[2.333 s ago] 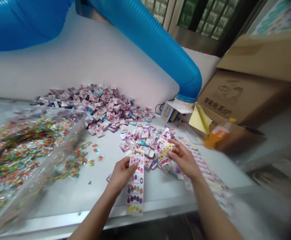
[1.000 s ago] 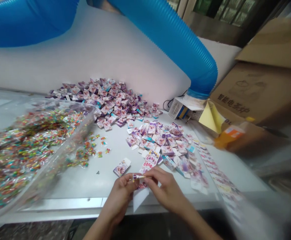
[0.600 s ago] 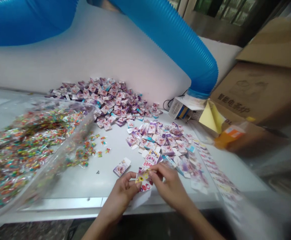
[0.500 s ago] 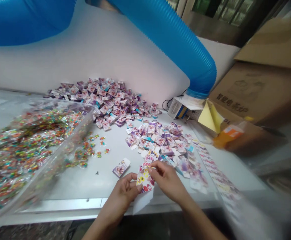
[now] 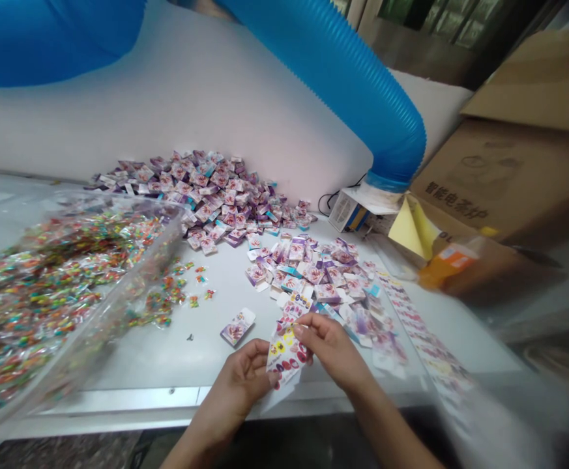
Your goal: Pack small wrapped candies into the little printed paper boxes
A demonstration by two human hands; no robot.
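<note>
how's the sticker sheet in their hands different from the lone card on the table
The sticker sheet is held up between the left hand and right hand, while the card lies flat on the table. The sheet is longer than the card. The sheet shows yellow, red and purple prints; the card shows purple and pink with a white end. Both are thin printed pieces.

A smooth white wall (image 5: pixel 167 111) fills twelve o'clock, crossed by a ribbed blue plastic duct (image 5: pixel 343 85) (sagging low), with brown cardboard boxes (image 5: pixel 504 176) at two o'clock and a dim glass-paned window (image 5: pixel 440 13) at one.
</note>
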